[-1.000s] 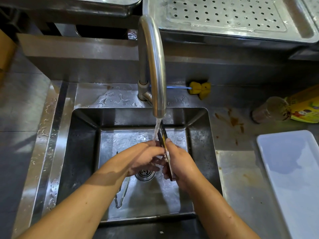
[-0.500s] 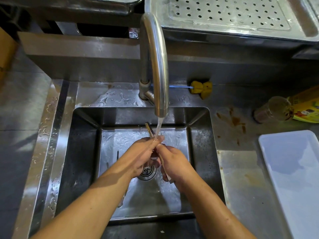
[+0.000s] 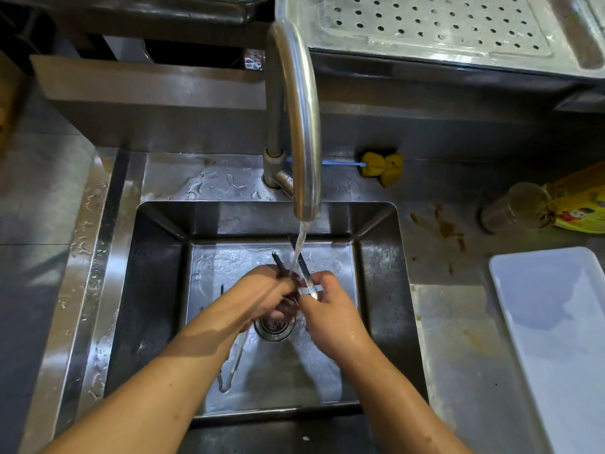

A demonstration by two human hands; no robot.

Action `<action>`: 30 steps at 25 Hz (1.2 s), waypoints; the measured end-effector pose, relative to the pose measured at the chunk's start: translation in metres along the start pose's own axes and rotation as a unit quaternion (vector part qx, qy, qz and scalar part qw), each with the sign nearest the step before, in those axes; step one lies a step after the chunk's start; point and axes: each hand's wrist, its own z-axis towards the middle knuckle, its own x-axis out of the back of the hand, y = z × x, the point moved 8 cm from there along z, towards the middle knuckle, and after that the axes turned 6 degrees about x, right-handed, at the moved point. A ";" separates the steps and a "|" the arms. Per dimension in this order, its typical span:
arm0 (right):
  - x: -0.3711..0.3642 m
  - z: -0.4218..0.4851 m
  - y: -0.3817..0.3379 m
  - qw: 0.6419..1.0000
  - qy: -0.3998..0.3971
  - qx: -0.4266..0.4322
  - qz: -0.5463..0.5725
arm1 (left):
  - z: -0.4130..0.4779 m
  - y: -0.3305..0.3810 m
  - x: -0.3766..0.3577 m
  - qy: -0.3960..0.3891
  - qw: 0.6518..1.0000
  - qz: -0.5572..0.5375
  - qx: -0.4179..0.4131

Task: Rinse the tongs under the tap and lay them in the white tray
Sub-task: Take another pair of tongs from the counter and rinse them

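Tongs (image 3: pixel 296 268) now sit spread under the stream: half a second ago I saw one tip poking above my fingers, and now both serrated tips fan out just beyond my hands, the water running down between them. A second ago they were edge-on and pressed together. I read that as the inner faces getting their rinse, so the washing step is well along but not finished.

My left hand (image 3: pixel 266 294) is closed around the darker arm of the tongs, and my right hand (image 3: pixel 327 304) pinches the shiny arm between thumb and fingers, the two hands touching over the drain (image 3: pixel 273 327). The tap (image 3: pixel 302 126) arches from beyond my hands and pours right onto the tips.

Below my left wrist a second pair of tongs (image 3: pixel 234 365) lies on the floor of the sink (image 3: pixel 160 290), untouched.

Off to the right of my right arm, well apart on the counter, the white tray (image 3: pixel 556 322) waits; nothing lies in the part I can see. The laying-down has not yet begun.
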 end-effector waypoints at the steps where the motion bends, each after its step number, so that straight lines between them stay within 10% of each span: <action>1: -0.003 -0.002 0.000 1.000 -0.006 0.013 -0.025 | 0.006 0.000 0.010 0.061 0.998 0.008 0.020; 4: -0.008 -0.009 -0.002 0.996 -0.007 0.048 -0.069 | 0.009 0.006 0.026 0.130 0.991 0.027 0.006; 7: -0.003 -0.008 0.003 1.000 0.013 0.020 -0.019 | 0.006 0.006 0.004 -0.013 0.996 0.081 -0.031; 11: -0.004 -0.008 0.001 0.999 0.006 0.028 -0.018 | 0.014 -0.003 0.019 0.081 0.997 0.003 0.008; 15: 0.004 -0.007 -0.001 1.000 0.022 0.004 0.012 | 0.008 -0.002 -0.009 -0.035 0.996 0.063 -0.043; 21: -0.006 -0.010 -0.001 0.998 -0.012 -0.041 0.039 | 0.008 -0.008 -0.011 -0.045 0.980 -0.191 0.015; 30: -0.005 -0.007 -0.001 0.999 0.000 0.011 -0.050 | 0.017 -0.010 0.003 0.035 0.978 -0.207 0.013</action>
